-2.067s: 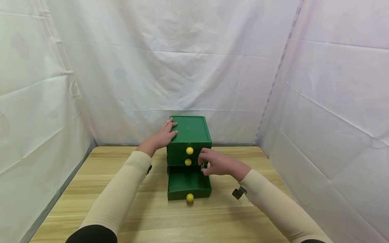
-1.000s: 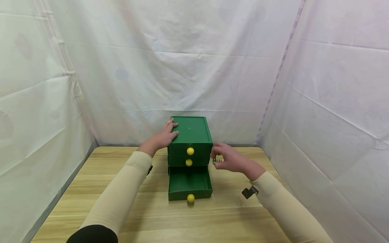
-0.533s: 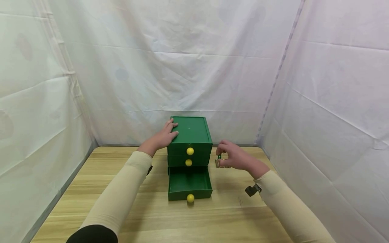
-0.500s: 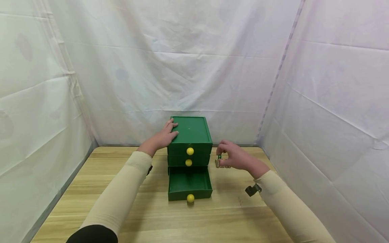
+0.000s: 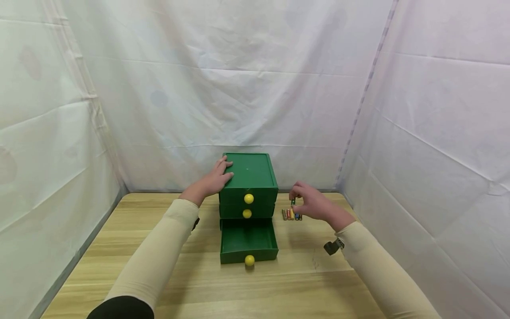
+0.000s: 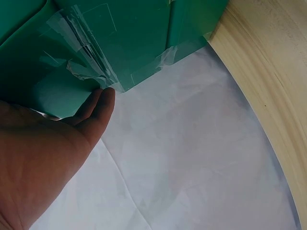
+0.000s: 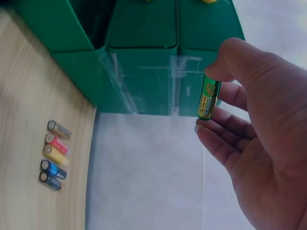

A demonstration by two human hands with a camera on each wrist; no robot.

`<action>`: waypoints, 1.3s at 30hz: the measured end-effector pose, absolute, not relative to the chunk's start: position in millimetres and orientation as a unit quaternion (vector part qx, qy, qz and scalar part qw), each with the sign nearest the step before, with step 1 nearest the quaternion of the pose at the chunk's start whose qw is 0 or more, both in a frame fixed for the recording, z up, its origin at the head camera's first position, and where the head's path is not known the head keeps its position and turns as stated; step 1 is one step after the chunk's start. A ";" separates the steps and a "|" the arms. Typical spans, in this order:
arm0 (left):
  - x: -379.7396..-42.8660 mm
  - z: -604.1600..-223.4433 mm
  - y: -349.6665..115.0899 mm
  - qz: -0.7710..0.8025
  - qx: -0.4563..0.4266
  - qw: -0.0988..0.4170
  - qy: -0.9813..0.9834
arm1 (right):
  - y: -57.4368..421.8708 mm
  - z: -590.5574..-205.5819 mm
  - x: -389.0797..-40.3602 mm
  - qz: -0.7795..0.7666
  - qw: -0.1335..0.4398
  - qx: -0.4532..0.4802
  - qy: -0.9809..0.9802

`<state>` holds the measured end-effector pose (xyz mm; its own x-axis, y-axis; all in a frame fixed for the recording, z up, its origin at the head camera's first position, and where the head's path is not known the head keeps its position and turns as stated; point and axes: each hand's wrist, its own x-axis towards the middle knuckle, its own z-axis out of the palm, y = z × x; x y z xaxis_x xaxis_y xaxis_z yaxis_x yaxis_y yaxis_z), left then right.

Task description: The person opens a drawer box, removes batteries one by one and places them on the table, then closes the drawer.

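Note:
A green drawer cabinet (image 5: 251,170) with yellow knobs stands at the back of the table; its bottom drawer (image 5: 235,257) is pulled out. My left hand (image 5: 211,180) rests against the cabinet's upper left edge, fingers stretched over the top; in the left wrist view the fingers lie along a taped green side. To the right of the cabinet, my right hand (image 5: 312,203) pinches a small green battery (image 7: 209,97) between thumb and fingers, above the table. Under it lies a row of several batteries (image 5: 292,214), including a red one (image 7: 56,143), a yellow one (image 7: 55,155) and a blue one (image 7: 53,169).
The pale wooden table (image 5: 191,283) reaches back to a white cloth (image 5: 255,88), and more white cloth hangs on both sides. The open drawer juts toward the front, its yellow knob (image 5: 249,260) over the tabletop. Clear tape runs along the cabinet's side seams.
My right hand has moved from above the open drawer to the right, still pinching the battery, and the battery row now shows beneath it. The left hand stays in place.

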<state>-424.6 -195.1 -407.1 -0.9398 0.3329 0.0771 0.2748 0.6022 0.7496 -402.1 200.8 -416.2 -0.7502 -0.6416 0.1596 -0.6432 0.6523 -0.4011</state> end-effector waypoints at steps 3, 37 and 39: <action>-425.6 -407.9 -195.3 0.411 0.170 0.035 0.895 | 205.2 -417.8 -405.1 0.226 0.001 0.348 -0.910; -423.2 -407.6 -194.1 0.403 0.172 0.030 0.898 | 249.0 -443.4 -452.2 0.207 -0.025 0.291 -0.934; -423.3 -407.6 -193.8 0.401 0.172 0.029 0.899 | 250.7 -445.0 -454.0 0.208 -0.027 0.287 -0.935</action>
